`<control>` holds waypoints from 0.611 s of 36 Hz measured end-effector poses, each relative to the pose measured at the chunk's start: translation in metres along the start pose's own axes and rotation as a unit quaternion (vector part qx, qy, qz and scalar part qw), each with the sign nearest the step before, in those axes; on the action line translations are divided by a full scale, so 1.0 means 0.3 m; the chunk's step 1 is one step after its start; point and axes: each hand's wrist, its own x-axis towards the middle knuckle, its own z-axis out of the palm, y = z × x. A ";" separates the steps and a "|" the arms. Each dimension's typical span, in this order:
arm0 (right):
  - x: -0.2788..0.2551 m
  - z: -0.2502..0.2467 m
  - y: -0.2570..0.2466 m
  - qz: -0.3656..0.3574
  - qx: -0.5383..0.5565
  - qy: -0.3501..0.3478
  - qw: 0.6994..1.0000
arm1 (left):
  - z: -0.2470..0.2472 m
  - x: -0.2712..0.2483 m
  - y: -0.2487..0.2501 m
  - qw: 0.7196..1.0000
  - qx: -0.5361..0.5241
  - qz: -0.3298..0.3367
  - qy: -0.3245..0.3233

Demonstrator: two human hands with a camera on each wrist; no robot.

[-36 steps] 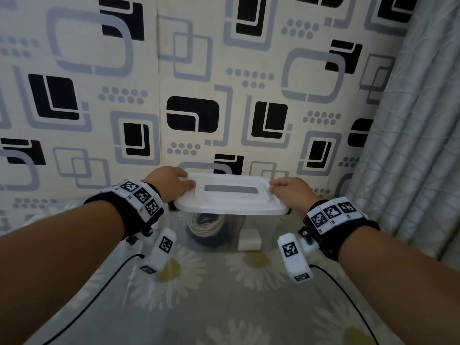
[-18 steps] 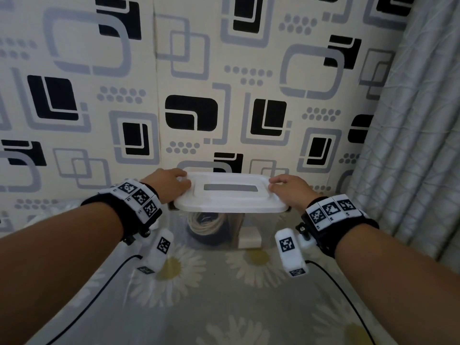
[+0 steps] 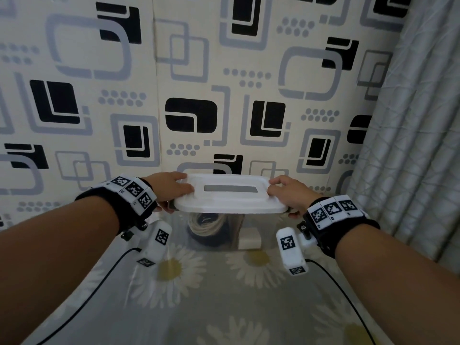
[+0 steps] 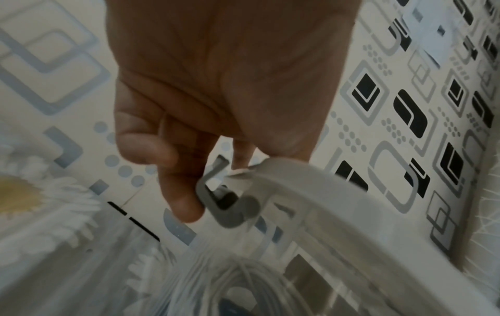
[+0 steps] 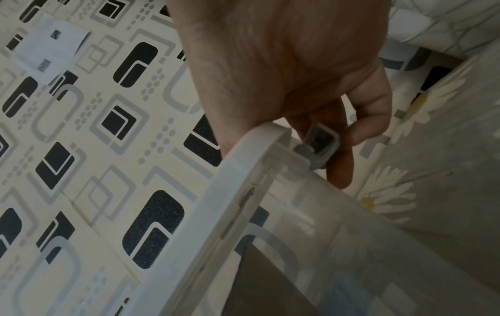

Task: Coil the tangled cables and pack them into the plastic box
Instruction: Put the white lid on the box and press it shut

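A clear plastic box [image 3: 267, 226] stands on the table against the wall, with its white lid [image 3: 230, 199] on top. Through the near wall I see a coiled white cable [image 3: 207, 224], a dark cable [image 3: 211, 239] under it and a white charger block [image 3: 250, 241]. My left hand [image 3: 174, 195] holds the lid's left end, thumb on top. Its fingers [image 4: 181, 192] curl round the grey latch [image 4: 226, 210]. My right hand [image 3: 283, 197] holds the right end the same way, fingers [image 5: 340, 166] behind the grey latch [image 5: 322, 143]. The white coil [image 4: 243, 284] also shows below the lid rim [image 4: 338, 205].
The patterned wall [image 3: 224, 95] rises directly behind the box. A grey curtain [image 3: 410, 145] hangs at the right. The daisy-print tablecloth [image 3: 224, 302] spreads toward me. Black wrist-camera leads [image 3: 87, 295] trail across it on both sides.
Both hands stay at the lid's ends. Their fingertips now show lower, below the lid's edge at the two latches. The box has not moved.
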 end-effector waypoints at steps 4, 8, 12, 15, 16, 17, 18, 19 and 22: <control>-0.006 0.005 -0.001 -0.004 0.011 0.002 1.000 | -0.007 -0.004 0.020 0.999 0.044 0.016 0.010; -0.010 0.007 0.002 -0.008 0.013 0.005 1.000 | 0.003 0.015 0.012 0.999 0.046 0.005 0.007; -0.014 0.008 -0.001 -0.012 0.006 0.017 1.000 | 0.006 0.007 0.014 0.998 0.052 0.018 0.011; -0.017 0.008 -0.003 -0.019 -0.008 0.018 1.000 | 0.004 -0.004 0.019 0.997 0.061 0.032 0.024; -0.018 0.008 -0.005 -0.021 -0.015 0.018 1.000 | 0.003 -0.009 0.019 0.997 0.067 0.039 0.028; -0.019 0.007 -0.007 -0.022 -0.021 0.018 0.999 | 0.002 -0.013 0.020 0.996 0.071 0.045 0.031; -0.021 0.006 -0.009 -0.023 -0.026 0.018 0.999 | 0.002 -0.015 0.022 0.995 0.073 0.050 0.035; -0.022 0.005 -0.011 -0.024 -0.030 0.017 0.999 | 0.003 -0.013 0.023 0.995 0.077 0.057 0.040; -0.025 0.003 -0.016 -0.025 -0.039 0.016 0.999 | 0.008 -0.008 0.037 0.990 0.111 0.068 0.056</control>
